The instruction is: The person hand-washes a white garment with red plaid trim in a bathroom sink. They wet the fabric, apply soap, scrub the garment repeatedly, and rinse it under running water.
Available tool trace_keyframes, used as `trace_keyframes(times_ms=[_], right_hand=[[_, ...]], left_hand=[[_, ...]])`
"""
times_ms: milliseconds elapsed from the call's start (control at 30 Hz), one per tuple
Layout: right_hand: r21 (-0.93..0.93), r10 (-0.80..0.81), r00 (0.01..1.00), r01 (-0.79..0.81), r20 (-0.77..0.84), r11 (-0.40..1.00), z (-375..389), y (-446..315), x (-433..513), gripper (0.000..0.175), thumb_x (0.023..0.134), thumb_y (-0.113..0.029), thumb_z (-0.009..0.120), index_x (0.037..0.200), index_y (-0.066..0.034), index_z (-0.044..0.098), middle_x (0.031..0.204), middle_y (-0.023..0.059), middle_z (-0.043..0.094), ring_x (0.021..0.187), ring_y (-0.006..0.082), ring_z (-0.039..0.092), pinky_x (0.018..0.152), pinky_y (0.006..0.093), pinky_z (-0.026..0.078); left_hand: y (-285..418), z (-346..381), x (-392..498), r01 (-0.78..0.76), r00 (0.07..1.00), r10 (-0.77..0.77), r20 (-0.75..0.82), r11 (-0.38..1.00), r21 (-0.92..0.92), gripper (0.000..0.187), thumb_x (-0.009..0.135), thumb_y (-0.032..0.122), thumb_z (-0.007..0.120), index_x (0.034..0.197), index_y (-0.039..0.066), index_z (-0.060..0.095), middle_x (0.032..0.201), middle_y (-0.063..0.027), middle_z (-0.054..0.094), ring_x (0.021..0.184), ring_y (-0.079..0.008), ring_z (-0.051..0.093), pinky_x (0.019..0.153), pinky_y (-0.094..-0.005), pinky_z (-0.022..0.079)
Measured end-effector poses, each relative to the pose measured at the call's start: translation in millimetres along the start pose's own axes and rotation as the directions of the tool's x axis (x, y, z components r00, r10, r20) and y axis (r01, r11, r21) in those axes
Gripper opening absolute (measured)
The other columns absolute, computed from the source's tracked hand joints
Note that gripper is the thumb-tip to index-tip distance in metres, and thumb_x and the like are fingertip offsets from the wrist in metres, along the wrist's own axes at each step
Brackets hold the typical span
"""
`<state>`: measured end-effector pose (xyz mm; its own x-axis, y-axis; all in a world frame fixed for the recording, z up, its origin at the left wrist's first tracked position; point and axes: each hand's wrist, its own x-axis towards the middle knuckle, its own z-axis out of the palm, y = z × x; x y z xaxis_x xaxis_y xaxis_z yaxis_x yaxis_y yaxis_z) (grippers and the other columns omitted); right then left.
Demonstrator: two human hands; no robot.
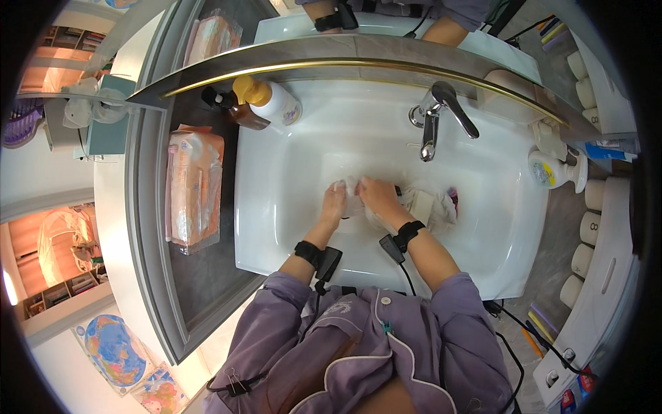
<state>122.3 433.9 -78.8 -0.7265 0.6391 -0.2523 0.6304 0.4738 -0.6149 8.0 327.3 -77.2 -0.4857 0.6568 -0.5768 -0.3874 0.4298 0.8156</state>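
Note:
Inside the white ceramic sink (310,155), a wet, thin white cloth (352,199) is stretched between my two hands. My left hand (333,201) pinches it on one side. My right hand (380,199) grips it close by, fingers bunched. To the right lies more crumpled white fabric (445,207) with a dark red patch at its edge; whether it is the same piece is hidden by my right arm. A pale rectangular bar, apparently soap (422,205), rests on that fabric. Above stands a chrome faucet (429,129), with no stream visible from its spout.
Pump bottles, one white with a yellow top (274,103) and one brown (248,116), stand at the sink's back left corner. A pack of tissues (195,186) lies on the left ledge. At right is a white spray bottle (551,169). Cables (408,277) hang from my wrist straps.

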Motion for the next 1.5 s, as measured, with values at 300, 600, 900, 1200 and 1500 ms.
trace_keyframes(times_ms=[300, 600, 900, 1200, 1500], right_hand=[[0.174, 0.27, 0.903, -0.222, -0.334, 0.959, -61, 77, -8, 0.045, 0.086, -0.045, 0.051, 0.105, -0.0045, 0.057, 0.094, 0.0193, 0.061, 0.089, 0.0383, 0.057, 0.075, 0.0462, 0.045], [0.073, 0.188, 0.944, -0.175, -0.272, 0.982, -2, 28, -38, 0.059, 0.079, -0.047, 0.059, 0.124, -0.0091, 0.048, 0.107, 0.0182, 0.057, 0.098, 0.0375, 0.055, 0.081, 0.0454, 0.044], [0.251, -0.215, 0.973, 0.23, -0.086, 0.94, -16, -13, -63, 0.019, 0.083, -0.026, 0.054, 0.085, -0.0067, 0.052, 0.079, 0.0138, 0.062, 0.071, 0.0352, 0.06, 0.059, 0.046, 0.046], [0.094, 0.13, 0.987, -0.121, -0.092, 0.988, -33, 22, -15, 0.023, 0.087, -0.027, 0.049, 0.087, -0.0047, 0.052, 0.072, 0.0168, 0.061, 0.066, 0.037, 0.059, 0.061, 0.0468, 0.046], [0.2, 0.171, 0.947, -0.118, -0.272, 0.973, -77, 82, -66, 0.048, 0.082, -0.039, 0.06, 0.109, -0.0007, 0.048, 0.111, 0.0198, 0.05, 0.103, 0.0358, 0.05, 0.084, 0.0435, 0.043]], left_hand=[[27, -55, -11, -0.123, 0.981, 0.194, 0.009, 0.589, 0.799, 0.071, 0.082, 0.043, 0.06, 0.135, 0.004, 0.034, 0.122, -0.0269, 0.046, 0.114, -0.0376, 0.044, 0.09, -0.0416, 0.04], [-34, 50, 1, -0.044, 0.992, -0.035, 0.124, 0.812, 0.582, 0.099, 0.078, 0.068, 0.049, 0.146, 0.011, 0.004, 0.139, -0.0361, 0.02, 0.131, -0.0495, 0.016, 0.106, -0.0484, 0.017], [-4, 51, -4, 0.148, 0.989, -0.136, 0.063, 0.951, -0.27, 0.06, 0.087, 0.048, 0.051, 0.13, 0.01, 0.036, 0.119, -0.0104, 0.049, 0.105, -0.023, 0.049, 0.084, -0.0346, 0.044], [8, 16, -19, 0.354, 0.933, -0.359, 0.016, 0.926, 0.134, 0.039, 0.087, 0.042, 0.049, 0.095, 0.004, 0.056, 0.085, -0.0067, 0.058, 0.076, -0.0169, 0.057, 0.064, -0.0324, 0.048], [14, -67, -43, 0.072, 0.993, -0.116, 0.023, 0.744, 0.664, 0.057, 0.086, 0.044, 0.054, 0.126, 0.006, 0.04, 0.119, -0.0132, 0.054, 0.107, -0.0328, 0.052, 0.076, -0.0483, 0.046]])
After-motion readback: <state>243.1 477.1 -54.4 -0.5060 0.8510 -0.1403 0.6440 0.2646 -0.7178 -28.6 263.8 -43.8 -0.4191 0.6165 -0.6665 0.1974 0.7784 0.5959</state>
